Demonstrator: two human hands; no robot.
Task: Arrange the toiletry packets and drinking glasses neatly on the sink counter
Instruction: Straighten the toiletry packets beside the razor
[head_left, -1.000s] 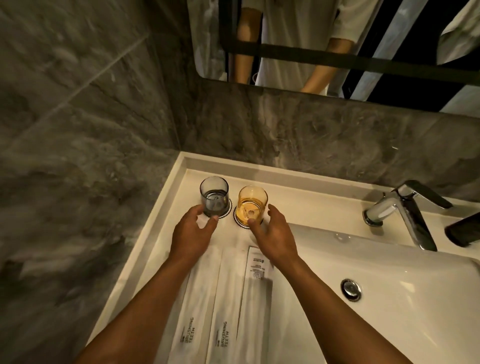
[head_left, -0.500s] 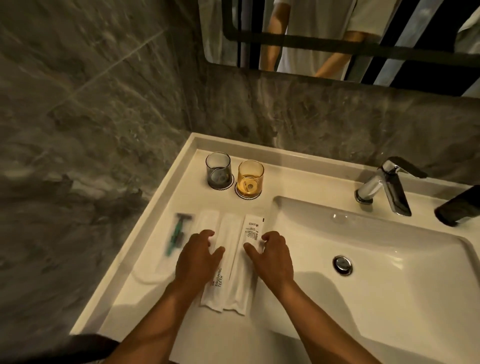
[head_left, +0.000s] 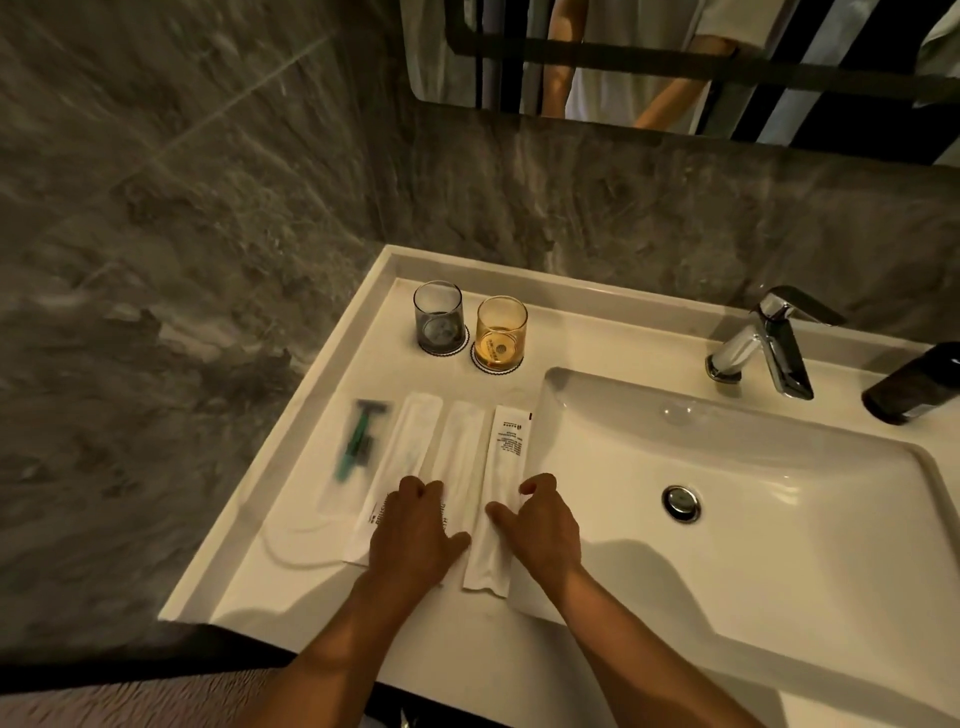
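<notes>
Packets (head_left: 457, 467) side by side; left hand (head_left: 415, 530), right hand (head_left: 540, 525) flat on them, unclenched

A hotel-style bathroom is shown. A white rectangular ceramic sink basin (head_left: 753, 493) is set into a white counter (head_left: 311, 561), with a chrome lever tap (head_left: 763, 343) behind it. Grey marble-patterned wall tiles (head_left: 156, 208) and a black-framed wall mirror (head_left: 675, 67) are seen. Sealed white paper toiletry packets (head_left: 501, 467) are laid beside two tinted drinking glasses (head_left: 501, 332).
</notes>
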